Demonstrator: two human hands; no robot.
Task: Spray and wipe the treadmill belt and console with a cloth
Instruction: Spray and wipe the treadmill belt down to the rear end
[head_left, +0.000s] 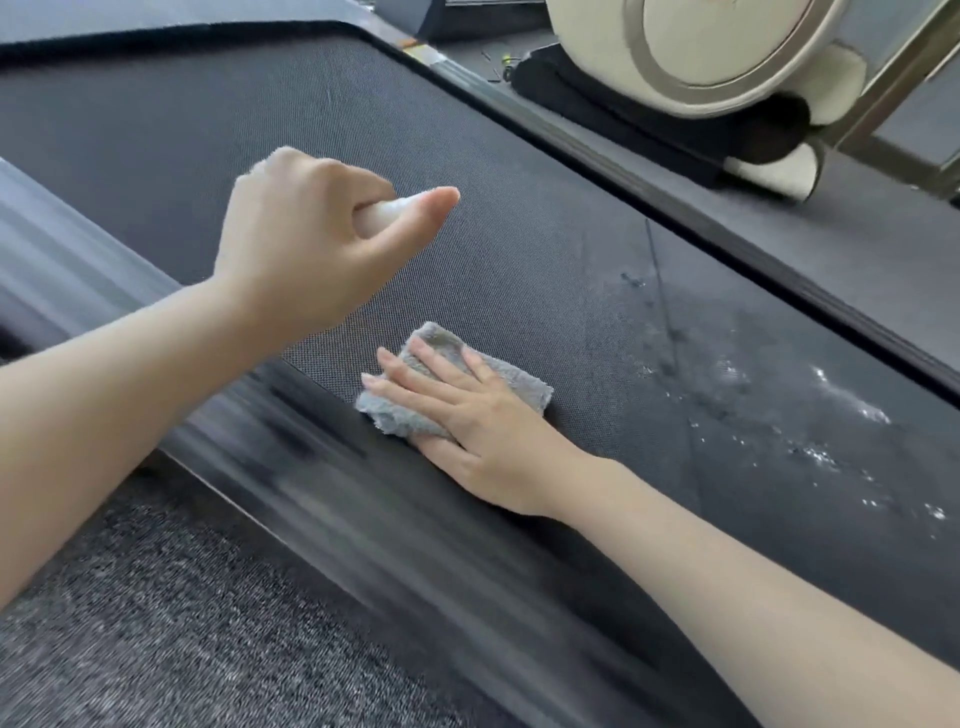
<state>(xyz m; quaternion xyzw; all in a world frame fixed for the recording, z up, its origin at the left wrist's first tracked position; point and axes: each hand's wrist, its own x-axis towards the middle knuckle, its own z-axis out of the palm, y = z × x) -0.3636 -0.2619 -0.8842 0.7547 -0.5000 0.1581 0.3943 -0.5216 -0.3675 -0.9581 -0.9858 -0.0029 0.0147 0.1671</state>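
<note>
The dark textured treadmill belt (218, 135) fills most of the view. A folded grey cloth (441, 343) lies on the belt near its near edge, and my right hand (467, 415) presses flat on it with the fingers spread. My left hand (301, 234) hovers above the belt, closed around a small white spray bottle (384, 213); only a bit of the bottle shows between thumb and fingers. Wet droplets (841, 400) glisten on the belt to the right. The console is out of view.
The treadmill's blurred dark side rail (363, 509) runs along the near edge, with speckled grey carpet (156, 623) below it. Beyond the far rail (649, 208) stands a cream-coloured exercise machine (727, 67) on the grey floor.
</note>
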